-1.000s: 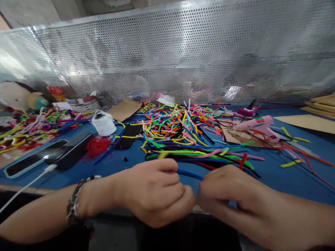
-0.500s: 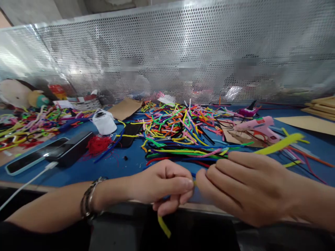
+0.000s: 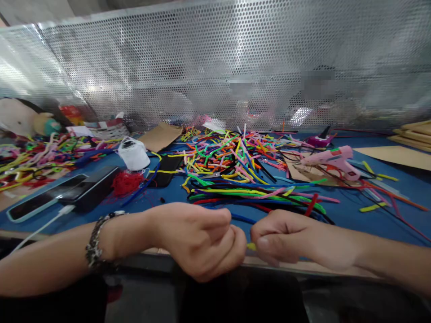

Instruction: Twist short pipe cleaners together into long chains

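Note:
Just over the table's front edge, my left hand point(image 3: 205, 237) is closed with its fingers curled in. My right hand point(image 3: 289, 237) is closed too, a small gap away. A short bit of yellow pipe cleaner point(image 3: 251, 246) shows between the two hands, gripped by both; its remaining length is hidden in the fingers. A red strip point(image 3: 311, 204) sticks up behind my right hand, and I cannot tell whether it is held. Beyond the hands lies a bundle of long pipe cleaners point(image 3: 232, 192) in green, yellow, blue, red and black.
A heap of short coloured pipe cleaners point(image 3: 215, 157) covers mid-table. To the right lie a pink glue gun point(image 3: 332, 162) and cardboard point(image 3: 397, 158). Leftward are a phone point(image 3: 47, 197), a black box point(image 3: 88, 190), red thread point(image 3: 127, 184) and a white pouch point(image 3: 134, 154). A perforated metal screen point(image 3: 215, 58) stands behind.
Both hands have turned over at the wrists while staying closed and close together. The yellow ends that stuck out at upper right and below my left hand no longer show.

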A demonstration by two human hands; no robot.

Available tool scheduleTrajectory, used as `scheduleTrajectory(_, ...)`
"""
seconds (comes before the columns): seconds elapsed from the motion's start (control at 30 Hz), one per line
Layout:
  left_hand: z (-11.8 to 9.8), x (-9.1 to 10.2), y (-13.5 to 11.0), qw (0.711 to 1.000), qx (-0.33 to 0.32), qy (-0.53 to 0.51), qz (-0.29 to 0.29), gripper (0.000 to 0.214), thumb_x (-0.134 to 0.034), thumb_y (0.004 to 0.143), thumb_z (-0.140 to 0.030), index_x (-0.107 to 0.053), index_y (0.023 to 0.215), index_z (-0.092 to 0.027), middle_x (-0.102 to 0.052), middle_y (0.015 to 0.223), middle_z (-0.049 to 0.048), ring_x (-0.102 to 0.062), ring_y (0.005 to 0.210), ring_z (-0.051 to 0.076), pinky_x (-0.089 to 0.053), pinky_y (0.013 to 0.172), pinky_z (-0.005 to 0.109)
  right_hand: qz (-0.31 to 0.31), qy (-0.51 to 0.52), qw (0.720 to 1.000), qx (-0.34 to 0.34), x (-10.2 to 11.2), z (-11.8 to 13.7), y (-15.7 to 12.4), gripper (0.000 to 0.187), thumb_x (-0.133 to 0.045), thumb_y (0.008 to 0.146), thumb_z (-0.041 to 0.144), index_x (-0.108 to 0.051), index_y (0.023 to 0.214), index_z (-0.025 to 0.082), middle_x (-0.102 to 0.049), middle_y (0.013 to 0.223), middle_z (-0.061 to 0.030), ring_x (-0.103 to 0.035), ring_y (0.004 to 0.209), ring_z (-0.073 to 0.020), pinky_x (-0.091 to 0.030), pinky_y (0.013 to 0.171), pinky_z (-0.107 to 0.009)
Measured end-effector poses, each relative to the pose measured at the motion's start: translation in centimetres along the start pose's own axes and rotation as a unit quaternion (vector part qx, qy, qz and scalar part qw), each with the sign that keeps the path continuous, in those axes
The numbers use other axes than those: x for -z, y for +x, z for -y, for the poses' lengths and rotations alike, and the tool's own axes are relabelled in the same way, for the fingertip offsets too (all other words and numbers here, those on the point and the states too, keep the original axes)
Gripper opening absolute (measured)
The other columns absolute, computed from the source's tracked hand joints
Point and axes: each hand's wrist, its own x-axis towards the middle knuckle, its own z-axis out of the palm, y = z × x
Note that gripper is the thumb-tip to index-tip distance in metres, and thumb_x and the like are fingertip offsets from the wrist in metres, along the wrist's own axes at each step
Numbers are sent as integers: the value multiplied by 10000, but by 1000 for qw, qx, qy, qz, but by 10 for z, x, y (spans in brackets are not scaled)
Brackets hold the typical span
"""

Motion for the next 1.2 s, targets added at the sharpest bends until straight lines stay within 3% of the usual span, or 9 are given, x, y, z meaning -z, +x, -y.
scheduleTrajectory(0.1, 0, -2, -12, 995, 94, -34, 21, 290, -340, 819, -23, -599, 740, -126, -517, 474, -42, -468, 402, 70, -405, 471, 203, -66, -213, 975, -3, 6, 3, -9, 325, -336, 861, 342, -413, 602, 161, -363, 542, 45, -346, 495, -61, -271, 472, -178)
scheduleTrajectory(0.2, -3, -9, -24, 981, 167, -93, 23, 366, -231, 875, -55, -569, 748, -116, -528, 467, -37, -468, 414, 83, -396, 528, 234, -118, -428, 896, -27, 8, 4, -17, 276, -311, 865, 252, -478, 658, 178, -487, 576, 18, -441, 518, -84, -283, 486, -198)
scheduleTrajectory(0.33, -8, -21, -35, 953, 236, -181, 55, 452, -150, 922, -148, -539, 692, -154, -540, 464, -50, -465, 426, 71, -370, 597, 227, -137, -560, 817, -8, 12, -4, -22, 266, -303, 841, 165, -544, 731, 190, -584, 625, -10, -516, 513, -103, -282, 461, -210)
scheduleTrajectory(0.57, -9, -33, -59, 932, 278, -212, 94, 481, -133, 925, -182, -547, 682, -152, -575, 492, -49, -464, 433, 63, -332, 597, 226, -154, -603, 783, 9, 27, -24, -25, 282, -293, 858, 199, -532, 710, 203, -601, 607, 14, -543, 479, -112, -270, 428, -220)
scheduleTrajectory(0.8, -7, -46, -80, 896, 283, -211, 268, 348, -290, 879, -181, -575, 678, -185, -631, 600, -30, -501, 491, 94, -327, 569, 240, -180, -634, 752, -21, 41, -45, -26, 258, -319, 841, 194, -541, 711, 203, -608, 620, 3, -551, 489, -127, -317, 453, -223)
scheduleTrajectory(0.93, -8, -46, -63, 857, 323, -189, 355, 333, -443, 803, -450, -604, 701, -177, -642, 635, 26, -573, 585, 171, -355, 587, 284, -198, -660, 724, -25, 35, -54, -19, 248, -333, 849, 211, -563, 758, 204, -612, 688, -11, -568, 569, -143, -380, 526, -247)
scheduleTrajectory(1.0, -10, -45, -50, 850, 358, -164, 351, 472, -452, 721, -602, -608, 731, -157, -638, 672, 59, -584, 645, 214, -377, 604, 308, -244, -676, 695, -7, 30, -56, -16, 251, -384, 835, 332, -570, 908, 180, -617, 837, -58, -579, 721, -184, -421, 644, -303)
scheduleTrajectory(1.07, -13, -46, -38, 857, 378, -153, 316, 557, -443, 679, -661, -599, 833, -149, -637, 813, 81, -579, 756, 239, -398, 652, 329, -291, -682, 670, 19, 25, -58, -12, 517, -468, 753, 495, -488, 1118, 129, -558, 1055, -120, -524, 941, -246, -399, 797, -380)
scheduleTrajectory(1.2, -20, -63, -24, 886, 370, -172, 222, 770, -449, 659, -675, -395, 1208, -138, -422, 1260, 136, -397, 1128, 279, -328, 893, 380, -307, -686, 659, 27, 20, -64, 1, 797, -527, 669, 566, -339, 1261, 67, -401, 1271, -169, -344, 1171, -288, -309, 933, -431)
